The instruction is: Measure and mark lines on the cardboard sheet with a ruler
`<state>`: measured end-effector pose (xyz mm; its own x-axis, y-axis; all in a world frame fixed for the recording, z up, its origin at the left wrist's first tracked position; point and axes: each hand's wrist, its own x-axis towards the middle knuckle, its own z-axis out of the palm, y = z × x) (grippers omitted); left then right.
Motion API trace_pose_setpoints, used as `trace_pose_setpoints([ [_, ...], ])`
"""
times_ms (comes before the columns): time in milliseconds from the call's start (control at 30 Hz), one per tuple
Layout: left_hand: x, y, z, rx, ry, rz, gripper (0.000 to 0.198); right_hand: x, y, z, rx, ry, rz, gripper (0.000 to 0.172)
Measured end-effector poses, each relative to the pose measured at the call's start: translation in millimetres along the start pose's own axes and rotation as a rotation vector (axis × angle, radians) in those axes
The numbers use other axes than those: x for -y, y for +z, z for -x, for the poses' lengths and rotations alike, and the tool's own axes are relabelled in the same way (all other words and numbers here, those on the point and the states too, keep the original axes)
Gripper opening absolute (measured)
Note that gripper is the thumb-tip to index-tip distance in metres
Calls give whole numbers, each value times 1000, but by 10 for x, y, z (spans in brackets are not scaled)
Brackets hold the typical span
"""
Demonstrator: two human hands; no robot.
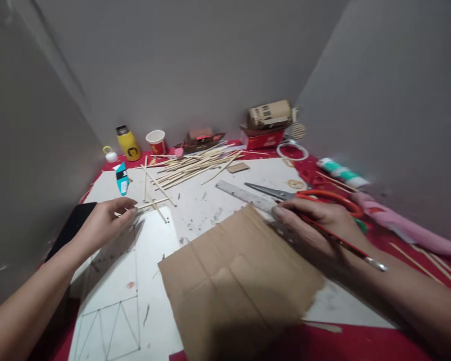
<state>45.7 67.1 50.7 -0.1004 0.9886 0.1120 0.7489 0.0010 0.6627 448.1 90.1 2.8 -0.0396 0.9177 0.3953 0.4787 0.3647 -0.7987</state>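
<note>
My left hand (115, 218) is closed, fingertips pinched at the end of a thin wooden stick (153, 203) over a white sheet (156, 281) with a ruled truss drawing. A few more sticks cross just beyond it. In my right hand (319, 225) lies a dark red pencil (348, 244), its eraser end pointing back toward my wrist. The same hand's fingertips are at the near end of a grey ruler (244, 194); whether they grip it is unclear. Orange-handled scissors (334, 197) lie just behind that hand. A brown cardboard piece (225, 271) sits between my hands.
Behind lies a pile of wooden sticks (195, 166). Along the back stand a yellow bottle (128, 144), a paper cup (157, 143) and a red box (263, 138). A tape ring (292, 150), a green-white tube (342, 173) and a pink item (406, 223) are at right.
</note>
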Motion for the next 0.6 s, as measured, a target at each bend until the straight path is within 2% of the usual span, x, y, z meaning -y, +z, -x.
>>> trace_pose_setpoints([
  [67,-189,135,-74,51,49,26,15,32,-58,-5,-111,-13,76,24],
  [133,-416,337,-177,115,132,62,14,51,-104,-31,-313,-16,8,23],
  [233,-806,751,-404,248,397,-67,16,50,-165,-118,-564,-27,-191,24],
  [300,-1057,1059,-601,327,509,-126,18,40,-208,-187,-643,-48,-270,29],
  [367,-1264,1342,-809,407,608,-188,23,28,-248,-233,-677,-52,-311,33],
  [433,-1403,1562,-997,499,685,-245,24,12,-274,-247,-656,-25,-322,35],
  [500,-1471,1702,-1139,578,728,-293,23,-12,-277,-234,-606,-9,-308,35],
  [600,-1490,1783,-1251,660,747,-329,23,-57,-245,-208,-511,-28,-232,35],
])
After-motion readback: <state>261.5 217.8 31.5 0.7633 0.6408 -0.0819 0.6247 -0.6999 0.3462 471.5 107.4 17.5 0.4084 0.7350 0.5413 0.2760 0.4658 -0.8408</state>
